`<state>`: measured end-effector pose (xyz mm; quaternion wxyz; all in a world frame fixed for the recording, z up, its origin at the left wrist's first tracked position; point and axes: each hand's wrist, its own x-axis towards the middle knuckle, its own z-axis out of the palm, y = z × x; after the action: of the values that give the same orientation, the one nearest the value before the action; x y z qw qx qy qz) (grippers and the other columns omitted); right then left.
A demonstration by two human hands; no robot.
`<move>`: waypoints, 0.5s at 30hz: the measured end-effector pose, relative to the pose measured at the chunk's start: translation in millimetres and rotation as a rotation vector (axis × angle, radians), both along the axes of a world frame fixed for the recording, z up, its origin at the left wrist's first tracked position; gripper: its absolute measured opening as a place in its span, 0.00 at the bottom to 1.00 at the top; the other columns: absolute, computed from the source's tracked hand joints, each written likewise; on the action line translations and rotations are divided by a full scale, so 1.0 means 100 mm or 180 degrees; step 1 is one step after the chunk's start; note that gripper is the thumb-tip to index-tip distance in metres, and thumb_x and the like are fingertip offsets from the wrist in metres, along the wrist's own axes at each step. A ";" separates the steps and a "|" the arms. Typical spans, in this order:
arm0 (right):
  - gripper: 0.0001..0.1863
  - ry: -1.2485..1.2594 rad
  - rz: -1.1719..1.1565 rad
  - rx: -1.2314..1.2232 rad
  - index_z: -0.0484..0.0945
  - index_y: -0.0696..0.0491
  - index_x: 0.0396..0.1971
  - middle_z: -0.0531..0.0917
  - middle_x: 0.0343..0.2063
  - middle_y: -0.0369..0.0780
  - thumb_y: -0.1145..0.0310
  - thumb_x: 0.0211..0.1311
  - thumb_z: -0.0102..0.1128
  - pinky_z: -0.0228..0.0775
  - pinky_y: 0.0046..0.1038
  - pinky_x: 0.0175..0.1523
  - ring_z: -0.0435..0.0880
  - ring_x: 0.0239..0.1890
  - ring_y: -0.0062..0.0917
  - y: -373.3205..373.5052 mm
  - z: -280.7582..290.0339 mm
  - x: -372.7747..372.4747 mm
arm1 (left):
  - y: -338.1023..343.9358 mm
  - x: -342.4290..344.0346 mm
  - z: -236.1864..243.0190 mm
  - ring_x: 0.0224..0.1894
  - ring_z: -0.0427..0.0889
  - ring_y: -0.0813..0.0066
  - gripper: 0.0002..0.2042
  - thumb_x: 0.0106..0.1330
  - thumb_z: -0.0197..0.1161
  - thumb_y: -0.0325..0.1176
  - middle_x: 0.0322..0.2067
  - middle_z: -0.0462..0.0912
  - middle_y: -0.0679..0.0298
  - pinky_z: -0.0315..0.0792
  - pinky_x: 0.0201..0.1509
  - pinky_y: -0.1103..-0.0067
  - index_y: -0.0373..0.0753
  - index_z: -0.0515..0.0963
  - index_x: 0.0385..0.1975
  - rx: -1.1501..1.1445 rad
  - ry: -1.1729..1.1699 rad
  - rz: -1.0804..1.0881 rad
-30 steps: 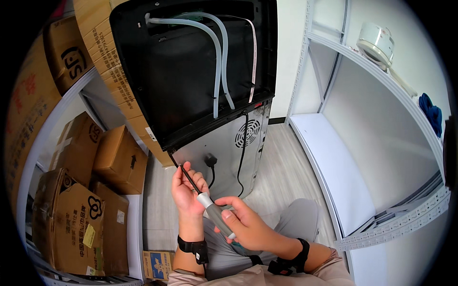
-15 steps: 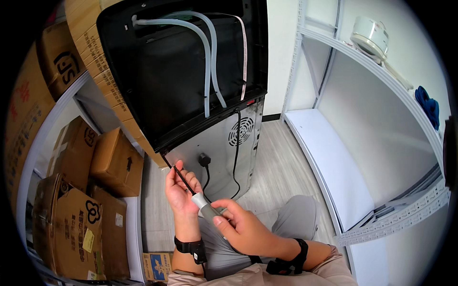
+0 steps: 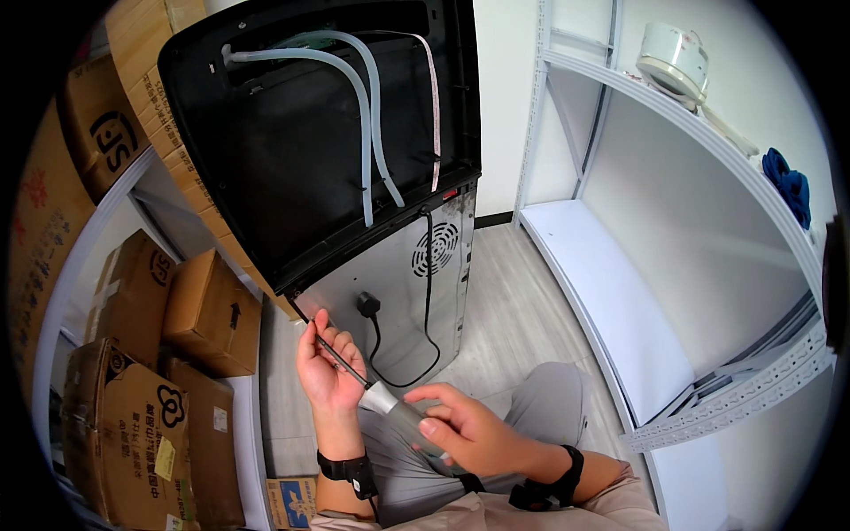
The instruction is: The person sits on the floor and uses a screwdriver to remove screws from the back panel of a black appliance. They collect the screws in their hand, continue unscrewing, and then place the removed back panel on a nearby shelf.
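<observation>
Just near of the tall black-and-grey appliance (image 3: 301, 168), two bare hands share one screwdriver.

In the head view I have the long screwdriver with dark shaft and grey-and-silver handle (image 3: 379, 397) slanting from far left to near right, below the appliance's lower left corner. The left hand (image 3: 332, 372), palm up, has its fingertips pinched around the far end of the shaft; I cannot tell whether the tip touches anything. The right hand (image 3: 478, 438) grasps the handle, thumb against its side, index finger stretched loosely. Farther off, two translucent bluish tubes (image 3: 363, 133) hang down the black back, and a round black plug (image 3: 367, 304) lies against the grey metal below. I see brown cardboard boxes (image 3: 212, 311) at left and a white metal shelf (image 3: 611, 301) at right.
</observation>
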<state>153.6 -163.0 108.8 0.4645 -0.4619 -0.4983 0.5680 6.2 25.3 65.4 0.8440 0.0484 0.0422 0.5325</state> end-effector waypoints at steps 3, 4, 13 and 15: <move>0.23 0.0231 -0.0083 0.0294 0.59 0.54 0.62 0.74 0.29 0.33 0.72 0.69 0.50 0.64 0.20 0.37 0.67 0.28 0.15 -0.03 -0.16 0.13 | -0.07 -0.01 -0.02 0.19 0.59 0.83 0.13 0.70 0.48 0.33 0.19 0.66 0.73 0.54 0.19 0.85 0.32 0.76 0.45 0.0116 0.0125 -0.0170; 0.25 0.0280 -0.0136 0.0542 0.59 0.54 0.63 0.74 0.32 0.33 0.73 0.68 0.51 0.64 0.20 0.39 0.68 0.30 0.15 -0.01 -0.29 0.18 | -0.10 0.01 -0.01 0.20 0.60 0.83 0.13 0.69 0.48 0.32 0.20 0.67 0.73 0.55 0.20 0.84 0.32 0.76 0.45 0.0107 0.0222 -0.0219; 0.24 -0.0385 -0.0313 0.1090 0.67 0.59 0.60 0.73 0.42 0.38 0.75 0.63 0.56 0.65 0.24 0.48 0.72 0.41 0.21 0.13 -0.93 0.58 | -0.40 0.33 -0.36 0.35 0.77 0.73 0.14 0.67 0.44 0.20 0.38 0.80 0.57 0.73 0.38 0.82 0.30 0.73 0.49 -0.0070 0.1080 -0.0668; 0.24 -0.0141 -0.0374 0.0999 0.68 0.60 0.59 0.73 0.43 0.39 0.75 0.63 0.56 0.65 0.24 0.49 0.72 0.42 0.22 0.17 -1.09 0.63 | -0.32 0.33 -0.63 0.41 0.81 0.70 0.12 0.69 0.45 0.19 0.42 0.81 0.55 0.77 0.45 0.80 0.31 0.72 0.48 0.0177 0.0910 -0.0794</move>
<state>216.7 -145.8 -0.2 0.5523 -0.4244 -0.5632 0.4447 39.3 -6.8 1.9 0.8872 0.1517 0.1406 0.4124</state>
